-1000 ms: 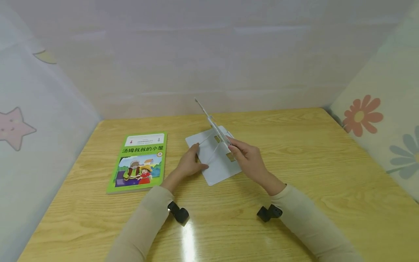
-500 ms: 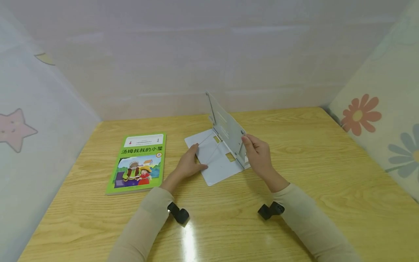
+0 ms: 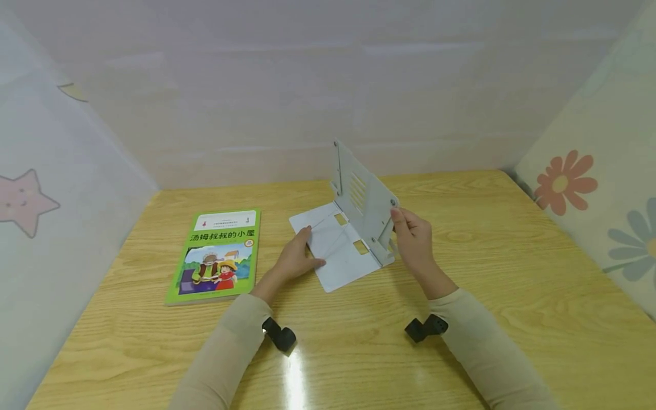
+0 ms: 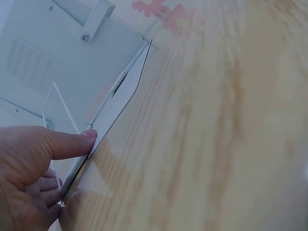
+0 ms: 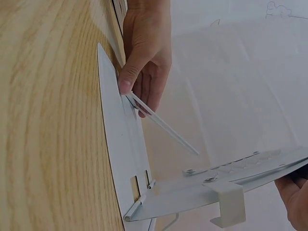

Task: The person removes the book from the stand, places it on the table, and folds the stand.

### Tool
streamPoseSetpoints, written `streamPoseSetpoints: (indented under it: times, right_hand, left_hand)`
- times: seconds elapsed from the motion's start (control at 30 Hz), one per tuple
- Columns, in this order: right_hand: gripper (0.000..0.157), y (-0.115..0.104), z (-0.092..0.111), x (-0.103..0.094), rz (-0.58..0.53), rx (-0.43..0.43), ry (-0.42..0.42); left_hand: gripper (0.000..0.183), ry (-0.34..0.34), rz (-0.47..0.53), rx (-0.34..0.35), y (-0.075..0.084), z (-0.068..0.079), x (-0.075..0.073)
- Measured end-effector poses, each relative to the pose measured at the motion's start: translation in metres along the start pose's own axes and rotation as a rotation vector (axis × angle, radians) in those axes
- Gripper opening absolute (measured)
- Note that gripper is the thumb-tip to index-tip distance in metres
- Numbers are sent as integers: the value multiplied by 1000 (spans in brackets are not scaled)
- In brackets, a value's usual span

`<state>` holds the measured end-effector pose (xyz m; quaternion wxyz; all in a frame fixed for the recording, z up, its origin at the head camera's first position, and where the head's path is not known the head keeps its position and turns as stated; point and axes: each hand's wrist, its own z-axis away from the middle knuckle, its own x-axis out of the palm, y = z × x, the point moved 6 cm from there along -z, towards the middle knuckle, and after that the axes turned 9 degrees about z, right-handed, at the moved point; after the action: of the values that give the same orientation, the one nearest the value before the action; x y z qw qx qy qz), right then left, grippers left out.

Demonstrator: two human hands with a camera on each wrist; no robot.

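A white metal book stand (image 3: 344,269) stands unfolded in the middle of the table, its flat base plate lying on the wood. Hinged to that base, the slotted back panel (image 3: 376,196) rises steeply. My left hand (image 3: 295,255) pinches the base's left edge, thumb on top, beside a thin wire prop (image 5: 166,127) that sticks up from the plate. At the panel's upper right corner, my right hand (image 3: 414,242) holds the edge with its thumb on the front face; its other fingers are mostly hidden behind. A small bent page clip (image 5: 232,204) projects from the panel's lower part.
A green-bordered picture book (image 3: 217,256) lies flat on the table to the left of the stand. Pale fabric walls with printed flowers (image 3: 562,181) and a star (image 3: 23,199) enclose the wooden table (image 3: 328,353) at the back and sides.
My right hand has swung the back panel up and to the right, opening its slotted face toward the head view. The left hand has stayed on the base.
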<state>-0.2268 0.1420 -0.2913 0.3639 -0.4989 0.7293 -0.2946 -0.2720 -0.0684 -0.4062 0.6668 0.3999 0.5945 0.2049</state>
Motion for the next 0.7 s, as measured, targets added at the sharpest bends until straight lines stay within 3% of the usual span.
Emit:
streamPoseSetpoints:
  times: [0.2, 0.7]
  right_hand:
    - [27, 21, -1, -2, -27, 22, 22]
    - [26, 19, -1, -1, 4, -9, 46]
  left_hand:
    - [83, -12, 4, 8, 2, 0, 0]
    - [78, -27, -12, 16, 0, 1, 2]
